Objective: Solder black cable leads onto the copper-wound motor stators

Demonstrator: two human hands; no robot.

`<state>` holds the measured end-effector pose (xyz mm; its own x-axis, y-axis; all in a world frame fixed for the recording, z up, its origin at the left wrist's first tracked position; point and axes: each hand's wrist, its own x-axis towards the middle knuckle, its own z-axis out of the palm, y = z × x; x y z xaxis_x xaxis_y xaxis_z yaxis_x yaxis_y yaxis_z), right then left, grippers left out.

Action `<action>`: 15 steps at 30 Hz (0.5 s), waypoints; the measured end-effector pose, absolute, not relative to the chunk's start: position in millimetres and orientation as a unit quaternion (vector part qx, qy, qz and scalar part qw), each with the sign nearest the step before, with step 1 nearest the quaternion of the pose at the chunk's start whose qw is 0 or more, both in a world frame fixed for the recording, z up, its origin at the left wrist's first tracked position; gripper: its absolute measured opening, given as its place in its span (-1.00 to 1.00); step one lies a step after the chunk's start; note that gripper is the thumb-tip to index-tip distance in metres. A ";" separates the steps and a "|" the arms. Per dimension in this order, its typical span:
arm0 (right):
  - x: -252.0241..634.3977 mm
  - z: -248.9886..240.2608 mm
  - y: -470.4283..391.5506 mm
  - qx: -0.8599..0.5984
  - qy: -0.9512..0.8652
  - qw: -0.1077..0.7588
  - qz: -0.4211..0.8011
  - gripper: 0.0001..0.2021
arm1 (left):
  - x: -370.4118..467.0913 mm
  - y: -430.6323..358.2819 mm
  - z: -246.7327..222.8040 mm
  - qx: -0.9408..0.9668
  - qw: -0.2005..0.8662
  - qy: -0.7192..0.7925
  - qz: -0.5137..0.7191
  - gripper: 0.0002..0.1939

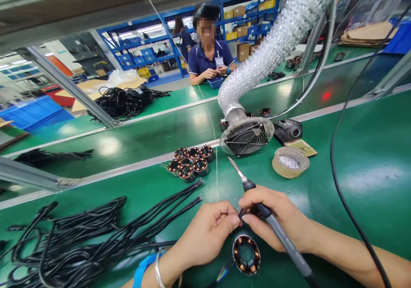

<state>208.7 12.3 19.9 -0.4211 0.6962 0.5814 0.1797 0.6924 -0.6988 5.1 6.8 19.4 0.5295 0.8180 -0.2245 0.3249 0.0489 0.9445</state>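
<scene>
Green bench (pixel 369 163) under everything; foil duct (pixel 263 48) with its fan guard (pixel 248 139) near the iron's bare tip; heat on either looks possible if the right wrist swings forward.

Black cables (pixel 105 232) heaped at left, some running up to the left forearm; a drag of that sleeveless arm could pull them along.

Right hand (pixel 282 219) closed round the soldering iron (pixel 282 232), tip angled up and away, thumb and forefinger also at a small dark piece; one grip doing two jobs, so the iron may roll or dip towards the left fingers; burn the likely cost.

Left hand (pixel 210 232) pinching the same dark piece (pixel 241 213); narrow hold, easily lost.

Wound ring (pixel 237 256) on the bench just below both hands, unheld; coloured leads (pixel 222 273) beside it; a tug there could skid it; a dropped iron could scorch its windings.

Thin wire (pixel 230 211) at the left fingertips; fine enough to bend or slip; its far end, cannot tell.
</scene>
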 end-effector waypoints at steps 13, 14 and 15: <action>190.4 11.4 14.9 -0.310 -0.761 0.487 0.297 -0.68 | 0.3 0.3 21.7 0.751 0.416 0.430 0.279 -0.67; 189.8 8.5 14.1 -0.313 -0.755 0.496 0.294 -0.69 | 1.2 -0.7 19.8 0.744 0.425 0.430 0.282 -0.66; 189.6 6.0 13.1 -0.317 -0.749 0.504 0.291 -0.69 | 1.9 -1.4 17.6 0.737 0.439 0.431 0.280 -0.65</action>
<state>189.6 13.1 6.0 -0.2907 0.7685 0.5699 0.1820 0.6292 -0.7556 1.9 -1.4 17.6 0.4718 0.8810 0.0338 0.3892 -0.2425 0.8887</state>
